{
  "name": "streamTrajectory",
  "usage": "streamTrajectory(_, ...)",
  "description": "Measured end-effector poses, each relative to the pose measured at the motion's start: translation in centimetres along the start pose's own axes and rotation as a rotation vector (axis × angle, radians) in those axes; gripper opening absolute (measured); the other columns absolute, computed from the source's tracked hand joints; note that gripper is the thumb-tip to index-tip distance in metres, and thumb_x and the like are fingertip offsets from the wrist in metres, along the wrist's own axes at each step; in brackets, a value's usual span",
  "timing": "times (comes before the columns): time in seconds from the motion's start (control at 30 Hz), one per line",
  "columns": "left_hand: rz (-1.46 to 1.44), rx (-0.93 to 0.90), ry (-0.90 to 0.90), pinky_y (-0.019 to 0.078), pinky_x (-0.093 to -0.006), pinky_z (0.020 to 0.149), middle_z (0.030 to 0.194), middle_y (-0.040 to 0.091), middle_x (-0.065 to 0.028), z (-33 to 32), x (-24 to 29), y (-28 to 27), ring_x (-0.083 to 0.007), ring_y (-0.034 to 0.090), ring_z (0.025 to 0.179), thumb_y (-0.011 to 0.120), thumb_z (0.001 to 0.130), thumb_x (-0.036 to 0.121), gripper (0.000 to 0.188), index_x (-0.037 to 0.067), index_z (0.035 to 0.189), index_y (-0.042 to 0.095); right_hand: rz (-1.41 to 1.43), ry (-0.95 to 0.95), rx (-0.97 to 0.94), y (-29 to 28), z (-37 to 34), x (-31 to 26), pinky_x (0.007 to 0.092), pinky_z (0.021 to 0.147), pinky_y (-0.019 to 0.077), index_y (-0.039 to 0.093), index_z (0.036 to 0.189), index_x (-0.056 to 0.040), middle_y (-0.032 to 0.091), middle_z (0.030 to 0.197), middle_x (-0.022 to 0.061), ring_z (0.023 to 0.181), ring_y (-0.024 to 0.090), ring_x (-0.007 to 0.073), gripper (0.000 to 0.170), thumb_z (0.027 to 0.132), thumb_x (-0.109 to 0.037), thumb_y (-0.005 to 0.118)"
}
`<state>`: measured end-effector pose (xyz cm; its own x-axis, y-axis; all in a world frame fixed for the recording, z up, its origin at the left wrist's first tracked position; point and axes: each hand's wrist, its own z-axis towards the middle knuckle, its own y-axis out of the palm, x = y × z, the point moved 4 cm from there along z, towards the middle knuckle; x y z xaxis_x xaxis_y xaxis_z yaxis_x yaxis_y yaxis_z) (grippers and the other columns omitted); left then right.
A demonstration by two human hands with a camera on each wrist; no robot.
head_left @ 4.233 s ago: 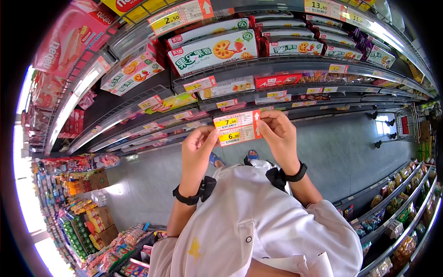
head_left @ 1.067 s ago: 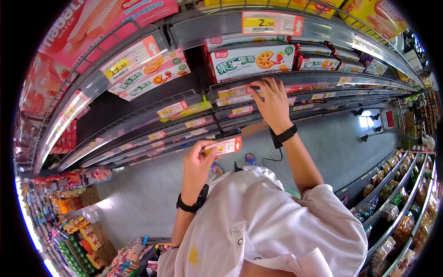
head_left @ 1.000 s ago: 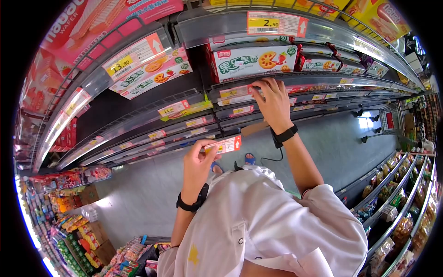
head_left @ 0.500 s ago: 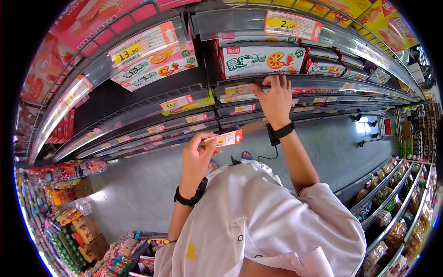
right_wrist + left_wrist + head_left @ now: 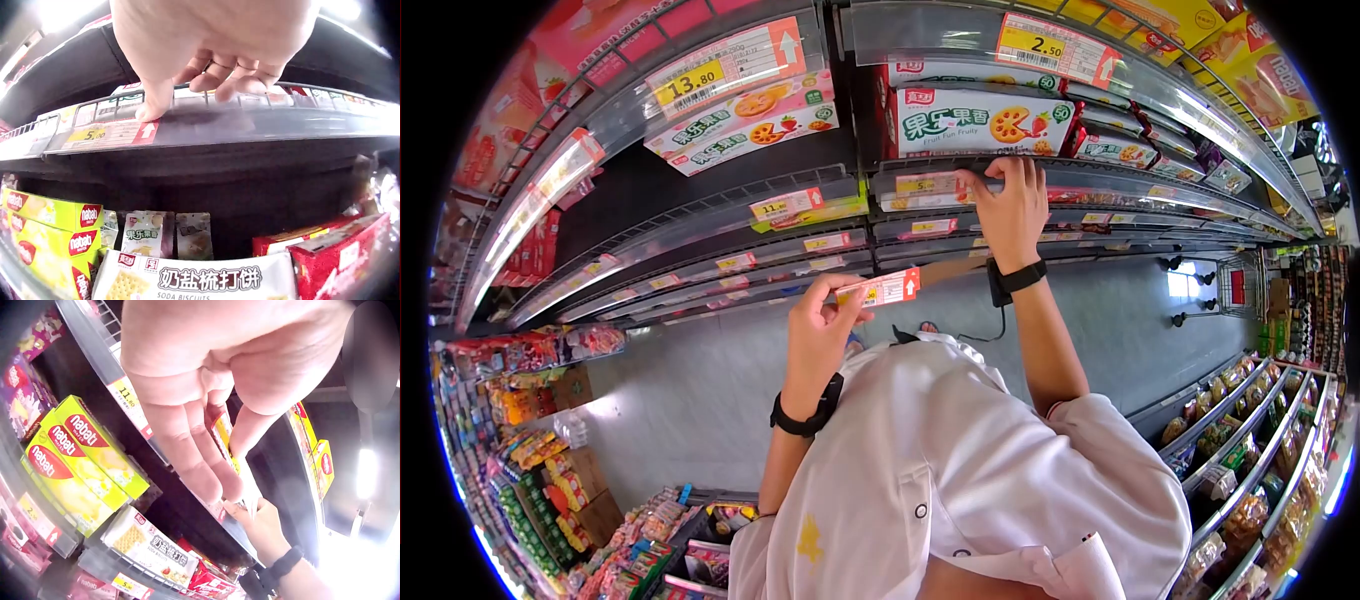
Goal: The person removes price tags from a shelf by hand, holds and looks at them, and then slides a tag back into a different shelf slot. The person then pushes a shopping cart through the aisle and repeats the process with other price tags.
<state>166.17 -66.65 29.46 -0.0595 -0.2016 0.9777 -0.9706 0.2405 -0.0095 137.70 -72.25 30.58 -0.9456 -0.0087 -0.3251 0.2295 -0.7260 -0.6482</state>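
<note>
Pinched between the thumb and fingers of the left hand (image 5: 818, 325) are paper price tags (image 5: 888, 288), held in front of the body below the shelf edges. In the left wrist view the tags (image 5: 226, 437) look folded or stacked edge-on in the left hand (image 5: 212, 394). The right hand (image 5: 1012, 205) is up at a shelf's front edge, its thumb spread from the bent fingers. In the right wrist view the thumb of the right hand (image 5: 212, 44) touches the red end of a 5.00 shelf tag (image 5: 106, 135), and its fingers hang by the wire rail (image 5: 300, 87).
White biscuit boxes (image 5: 985, 122) stand on the shelf just above the right hand. A 13.80 tag (image 5: 725, 70) and a 2.50 tag (image 5: 1055, 48) are on the upper shelf edge. A shopping cart (image 5: 1238, 287) stands at the right; packaged goods (image 5: 550, 475) are at the lower left.
Since the earliest frame, the right hand has let go of the tags and moved up to the shelf edge. Over the last second, both hands have stayed in nearly the same places while the view has shifted.
</note>
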Motion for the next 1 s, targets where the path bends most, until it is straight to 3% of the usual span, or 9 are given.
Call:
streamTrajectory(0.63,0.017,0.026,0.014,0.0532,-0.0217,0.063,0.098,0.072,-0.0054,-2.3,-0.3,0.9,-0.0102,0.071,0.079,0.067,0.099,0.017,0.02,0.0,0.11,0.066,0.042,0.012,0.025,0.3,-0.5,1.0,0.0434,0.073,0.0466,0.056,0.091,-0.0096,0.059,0.085,0.0041,0.084,0.056,0.0306,0.039,0.077,-0.032,0.085)
streamTrajectory(0.73,0.05,0.015,-0.074,0.059,-0.0262,0.074,0.103,0.071,-0.0101,-3.1,-0.1,1.8,-0.0152,0.072,0.081,0.065,0.1,0.014,0.021,-0.003,0.112,0.063,0.13,0.015,-0.01,-0.4,-0.2,0.9,0.0431,0.075,0.0472,0.058,0.093,-0.0095,0.06,0.086,0.0046,0.087,0.056,0.03,0.037,0.078,-0.031,0.085)
streamTrajectory(0.77,0.057,0.005,-0.072,0.0581,-0.0258,0.074,0.103,0.071,-0.0088,-3.3,-0.1,2.1,-0.0147,0.072,0.082,0.066,0.1,0.014,0.021,-0.003,0.111,0.063,0.163,0.012,-0.055,-1.2,-0.4,0.7,0.0377,0.074,0.0485,0.062,0.099,-0.0086,0.062,0.088,0.0033,0.085,0.059,0.0232,0.032,0.083,-0.026,0.083)
streamTrajectory(0.87,0.108,-0.011,-0.064,0.0568,-0.0251,0.073,0.102,0.071,-0.0078,-3.7,0.1,3.5,-0.0134,0.071,0.082,0.066,0.1,0.015,0.02,-0.003,0.11,0.063,0.674,0.283,-0.334,-2.3,-2.5,0.5,0.0321,0.07,0.0474,0.063,0.104,-0.0075,0.062,0.087,0.0026,0.08,0.061,0.0193,0.028,0.085,-0.02,0.08)
streamTrajectory(0.9,0.11,-0.014,-0.044,0.0558,-0.0246,0.072,0.102,0.071,-0.0077,-3.8,0.1,4.1,-0.0122,0.071,0.081,0.066,0.1,0.015,0.02,-0.003,0.109,0.064,0.783,0.249,-0.442,-2.1,-4.0,0.8,0.0277,0.068,0.0471,0.065,0.113,-0.0056,0.066,0.093,0.0032,0.08,0.061,0.0115,0.032,0.087,-0.018,0.079)
streamTrajectory(1.0,0.124,-0.027,-0.018,0.0557,-0.0241,0.071,0.099,0.071,-0.0076,-4.0,-0.9,5.8,-0.0122,0.071,0.081,0.066,0.1,0.015,0.019,-0.002,0.108,0.064,1.29,0.397,-0.863,-3.3,-8.7,0.1,0.0281,0.071,0.0497,0.067,0.115,-0.0041,0.069,0.096,0.0035,0.084,0.062,0.009,0.032,0.089,-0.019,0.078)
